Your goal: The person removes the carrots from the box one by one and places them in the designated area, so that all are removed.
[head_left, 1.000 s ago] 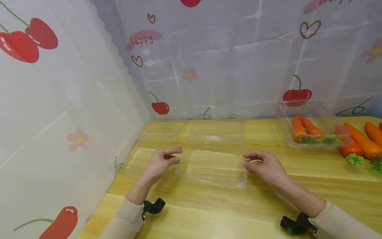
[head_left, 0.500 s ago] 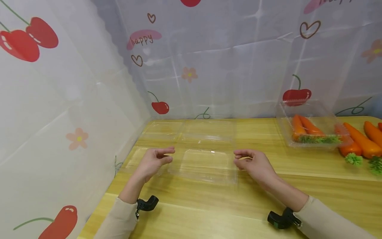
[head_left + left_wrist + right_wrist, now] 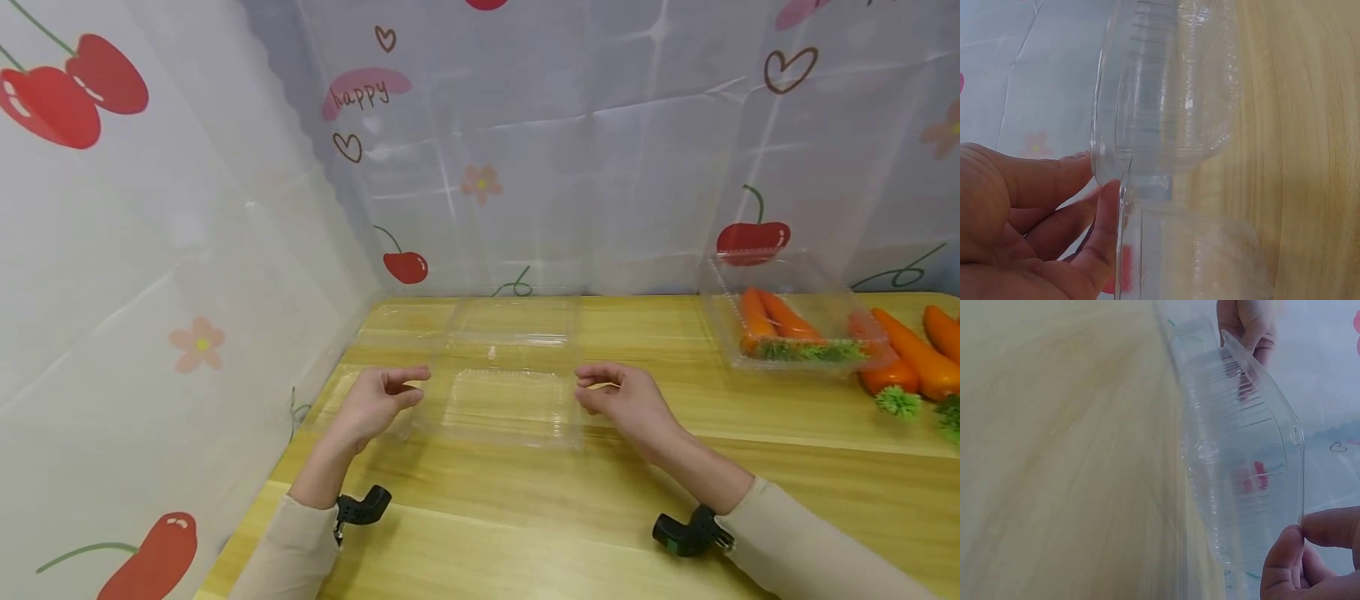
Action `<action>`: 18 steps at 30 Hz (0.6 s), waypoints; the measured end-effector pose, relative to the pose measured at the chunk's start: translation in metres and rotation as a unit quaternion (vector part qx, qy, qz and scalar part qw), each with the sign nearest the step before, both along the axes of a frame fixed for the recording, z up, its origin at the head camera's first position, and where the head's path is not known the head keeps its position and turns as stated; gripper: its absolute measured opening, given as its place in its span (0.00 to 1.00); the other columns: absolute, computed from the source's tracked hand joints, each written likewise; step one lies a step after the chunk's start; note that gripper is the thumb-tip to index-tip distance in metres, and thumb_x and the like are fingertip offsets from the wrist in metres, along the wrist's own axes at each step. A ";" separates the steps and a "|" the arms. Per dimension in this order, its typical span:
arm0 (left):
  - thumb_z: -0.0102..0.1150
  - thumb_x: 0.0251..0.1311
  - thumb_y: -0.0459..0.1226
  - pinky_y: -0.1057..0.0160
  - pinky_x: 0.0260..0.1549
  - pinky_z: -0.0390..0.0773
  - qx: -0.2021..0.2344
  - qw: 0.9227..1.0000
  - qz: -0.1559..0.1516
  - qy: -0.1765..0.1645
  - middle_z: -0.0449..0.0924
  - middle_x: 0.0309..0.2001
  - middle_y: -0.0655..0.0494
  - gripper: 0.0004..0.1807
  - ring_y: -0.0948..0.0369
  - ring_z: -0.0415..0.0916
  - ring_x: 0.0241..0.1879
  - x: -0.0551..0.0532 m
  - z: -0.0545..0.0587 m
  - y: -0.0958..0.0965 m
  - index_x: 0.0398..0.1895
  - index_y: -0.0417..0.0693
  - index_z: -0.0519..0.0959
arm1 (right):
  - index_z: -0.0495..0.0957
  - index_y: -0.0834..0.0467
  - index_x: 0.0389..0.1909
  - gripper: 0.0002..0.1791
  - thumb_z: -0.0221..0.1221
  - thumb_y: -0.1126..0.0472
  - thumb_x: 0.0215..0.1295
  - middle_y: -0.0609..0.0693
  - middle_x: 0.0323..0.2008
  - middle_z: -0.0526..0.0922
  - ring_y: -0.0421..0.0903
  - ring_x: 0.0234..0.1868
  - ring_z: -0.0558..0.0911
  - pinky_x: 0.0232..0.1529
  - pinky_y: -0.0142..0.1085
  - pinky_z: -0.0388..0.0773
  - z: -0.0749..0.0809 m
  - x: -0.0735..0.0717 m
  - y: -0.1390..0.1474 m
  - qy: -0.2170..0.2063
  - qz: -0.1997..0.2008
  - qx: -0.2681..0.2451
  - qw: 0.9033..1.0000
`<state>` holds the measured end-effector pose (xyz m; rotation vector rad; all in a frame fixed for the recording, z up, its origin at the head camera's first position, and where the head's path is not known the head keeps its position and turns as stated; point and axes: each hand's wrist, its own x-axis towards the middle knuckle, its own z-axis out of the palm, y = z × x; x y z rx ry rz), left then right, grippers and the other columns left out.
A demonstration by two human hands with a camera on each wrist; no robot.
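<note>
A clear plastic clamshell container [image 3: 504, 400] lies spread open, lid and base, over the table. My left hand [image 3: 378, 404] is at its left side; in the left wrist view the thumb and a finger pinch near the rim. My right hand [image 3: 622, 400] pinches the right rim between thumb and forefinger, plain in the right wrist view [image 3: 1316, 556]. Another clear open container [image 3: 401, 321] lies at the left, partly behind my left hand, its edge close beside the held one.
At the back right stands a clear container [image 3: 723, 333] with orange carrots [image 3: 783, 317] inside. More carrots [image 3: 911, 350] with green tops lie right of it. A cherry-print sheet [image 3: 562, 183] hangs behind and at the left of the wooden table [image 3: 540, 517].
Both hands and the held container have moved left, bringing it up against the left container. The carrots and their container have stayed put.
</note>
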<state>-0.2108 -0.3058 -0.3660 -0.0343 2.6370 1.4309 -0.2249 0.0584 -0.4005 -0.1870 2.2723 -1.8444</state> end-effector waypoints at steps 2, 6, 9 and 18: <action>0.60 0.72 0.33 0.53 0.57 0.82 -0.010 1.000 0.002 0.000 0.77 0.69 0.56 0.19 0.52 0.79 0.61 0.000 0.000 0.000 0.64 0.47 0.82 | 0.76 0.67 0.65 0.23 0.61 0.62 0.73 0.59 0.52 0.81 0.45 0.42 0.84 0.44 0.35 0.82 0.000 -0.002 -0.002 -0.001 0.000 0.000 1.000; 0.59 0.73 0.33 0.51 0.59 0.81 -0.021 1.000 0.002 -0.004 0.76 0.70 0.55 0.19 0.50 0.78 0.62 -0.001 -0.001 -0.001 0.65 0.47 0.81 | 0.75 0.67 0.65 0.23 0.61 0.63 0.73 0.59 0.53 0.80 0.43 0.42 0.84 0.47 0.35 0.83 -0.002 -0.004 -0.004 -0.008 0.001 -0.001 1.000; 0.58 0.74 0.34 0.48 0.62 0.79 -0.021 1.000 0.002 -0.009 0.76 0.70 0.55 0.19 0.50 0.77 0.64 -0.002 -0.002 -0.001 0.66 0.49 0.81 | 0.75 0.66 0.66 0.23 0.61 0.62 0.74 0.59 0.54 0.80 0.43 0.42 0.84 0.48 0.37 0.83 -0.002 -0.005 -0.004 -0.011 0.003 -0.002 1.000; 0.60 0.74 0.38 0.57 0.51 0.81 -0.031 0.999 0.017 0.039 0.75 0.71 0.54 0.19 0.51 0.79 0.61 -0.007 -0.003 0.004 0.65 0.54 0.81 | 0.73 0.64 0.69 0.26 0.60 0.59 0.75 0.62 0.61 0.77 0.48 0.48 0.84 0.53 0.41 0.84 -0.001 -0.004 0.001 -0.005 0.017 0.005 1.000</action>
